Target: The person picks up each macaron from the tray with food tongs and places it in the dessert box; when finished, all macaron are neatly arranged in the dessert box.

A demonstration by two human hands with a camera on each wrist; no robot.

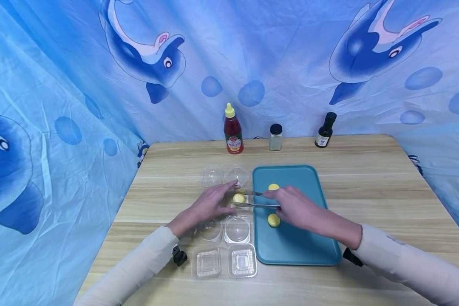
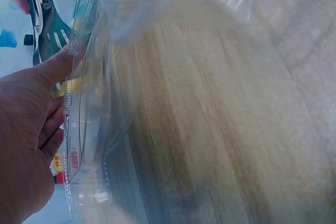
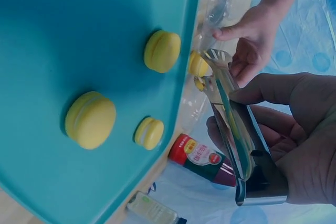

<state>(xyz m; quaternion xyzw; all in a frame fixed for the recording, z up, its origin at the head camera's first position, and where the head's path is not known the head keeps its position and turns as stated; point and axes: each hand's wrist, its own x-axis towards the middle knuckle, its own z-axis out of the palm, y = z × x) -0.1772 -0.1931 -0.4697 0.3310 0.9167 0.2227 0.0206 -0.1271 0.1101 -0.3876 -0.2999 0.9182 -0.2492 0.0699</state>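
Observation:
My right hand grips metal tongs, thumb on one arm and fingers on the other. In the head view the tongs' tips lie either side of a yellow macaron over a clear plastic container; whether they touch it I cannot tell. Around that container, my left hand spreads its thumb and fingers, at or near its edges. More yellow macarons, one near the far end and one nearer me, lie on the teal tray; a third shows in the right wrist view.
Several clear containers stand left of the tray, including a near one and a domed lid. Along the table's back are a red sauce bottle, a black-capped jar and a dark bottle.

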